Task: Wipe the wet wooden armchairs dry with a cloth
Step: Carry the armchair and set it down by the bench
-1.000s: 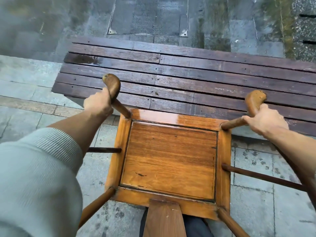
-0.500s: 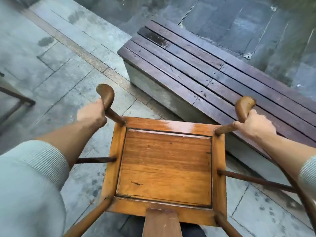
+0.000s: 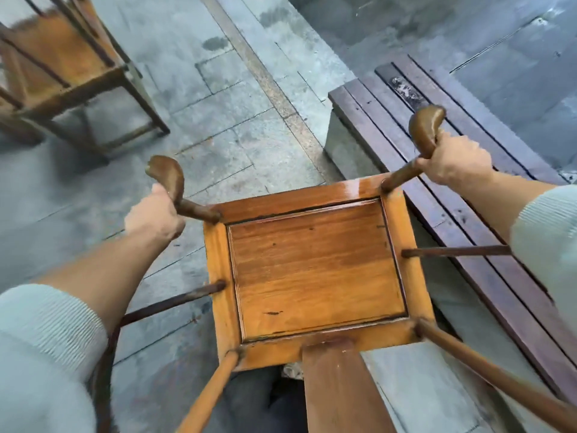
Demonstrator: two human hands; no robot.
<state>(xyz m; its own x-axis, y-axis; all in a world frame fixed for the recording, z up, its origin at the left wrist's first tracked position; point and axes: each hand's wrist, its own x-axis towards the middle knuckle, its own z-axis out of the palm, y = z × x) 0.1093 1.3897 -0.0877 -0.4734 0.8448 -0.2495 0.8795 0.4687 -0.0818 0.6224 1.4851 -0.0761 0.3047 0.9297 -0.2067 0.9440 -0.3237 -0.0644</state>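
A: Where is the orange-brown wooden armchair with the square panelled seat [image 3: 315, 270] found, and how is it held?

B: It is seen in the lower middle of the frame, from above. Its curved brown left armrest end [image 3: 167, 179] is gripped by the left hand [image 3: 154, 215], and its curved brown right armrest end [image 3: 424, 126] is gripped by the right hand [image 3: 454, 159]. The fingers of both hands are wrapped tightly around the rails, just behind the rounded tips.

A: Is any wiping being done?

B: No. A cloth is not seen anywhere in the frame. A shiny wet strip is noticed on the far edge of the seat, in the middle of the frame, while the seat panel itself appears mostly dull. It is judged that this chair is only being carried or repositioned.

A: What is left, then?

B: A second brown wooden armchair [image 3: 62, 73] is visible in the upper left of the frame, blurred; whether it is wet cannot be told. The dark slatted wooden bench [image 3: 468, 214] at the right and the grey stone paving [image 3: 218, 104] look damp. Most of the task is judged to be still open.
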